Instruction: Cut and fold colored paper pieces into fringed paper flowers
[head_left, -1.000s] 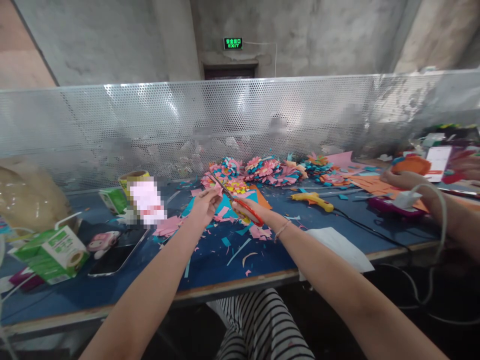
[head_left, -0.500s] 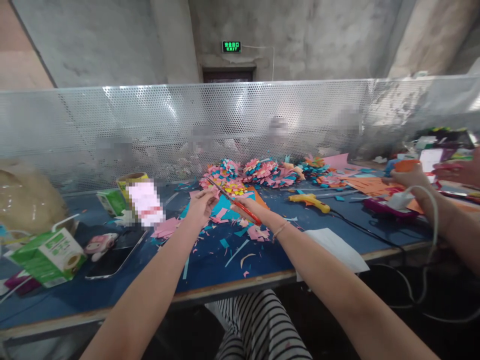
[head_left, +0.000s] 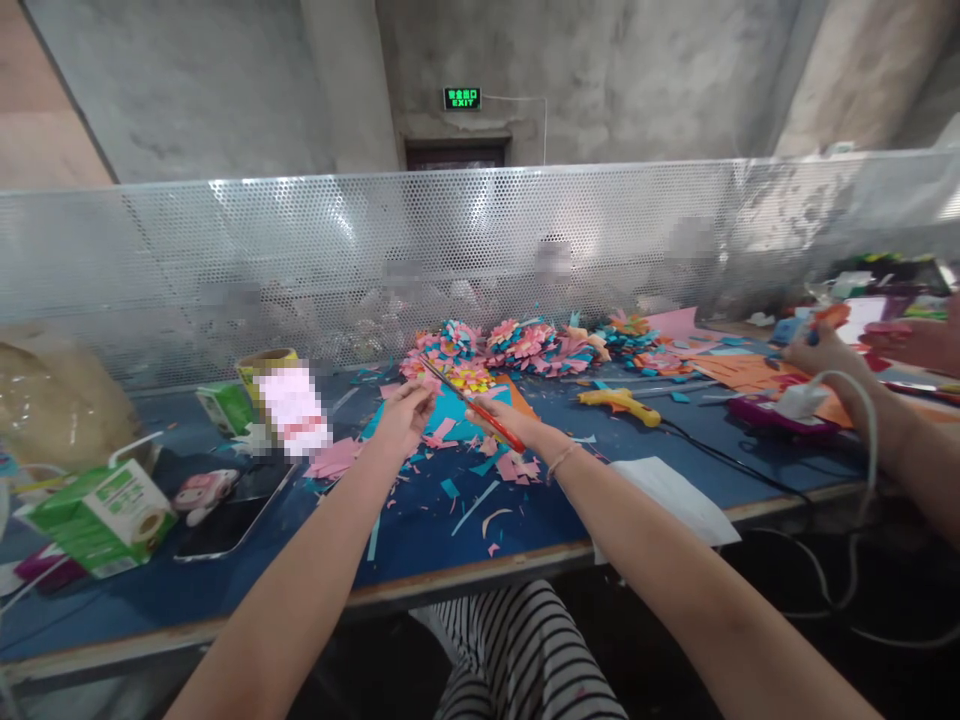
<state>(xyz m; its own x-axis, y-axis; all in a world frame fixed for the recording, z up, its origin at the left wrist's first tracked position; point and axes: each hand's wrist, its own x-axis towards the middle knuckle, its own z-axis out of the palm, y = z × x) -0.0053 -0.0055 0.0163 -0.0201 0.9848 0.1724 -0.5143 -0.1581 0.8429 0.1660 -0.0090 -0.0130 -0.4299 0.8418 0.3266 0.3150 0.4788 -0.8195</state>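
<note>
My left hand (head_left: 409, 412) is closed in a pinch on a small piece of pink paper (head_left: 430, 384). Red-handled scissors (head_left: 501, 428) are gripped in my right hand (head_left: 504, 418), their blades pointing up and left towards the pink paper. Blue paper (head_left: 459, 408) lies flat under both hands, with pink paper pieces (head_left: 335, 458) to the left and more scraps (head_left: 517, 466) below my right hand. Just beyond sit fluffy paper flowers (head_left: 521, 345) in pink, blue and yellow.
A yellow glue gun (head_left: 621, 403) with a black cable lies right. To the left stand a green drink carton (head_left: 112, 515), a dark phone (head_left: 229, 525) and a tape roll (head_left: 247, 368). A perforated metal screen (head_left: 375, 250) runs behind. A co-worker's hands (head_left: 825, 350) are at far right.
My hands stay nearly in place; the scissors' blades look closer together than before. At the right, the co-worker's hands have shifted slightly.
</note>
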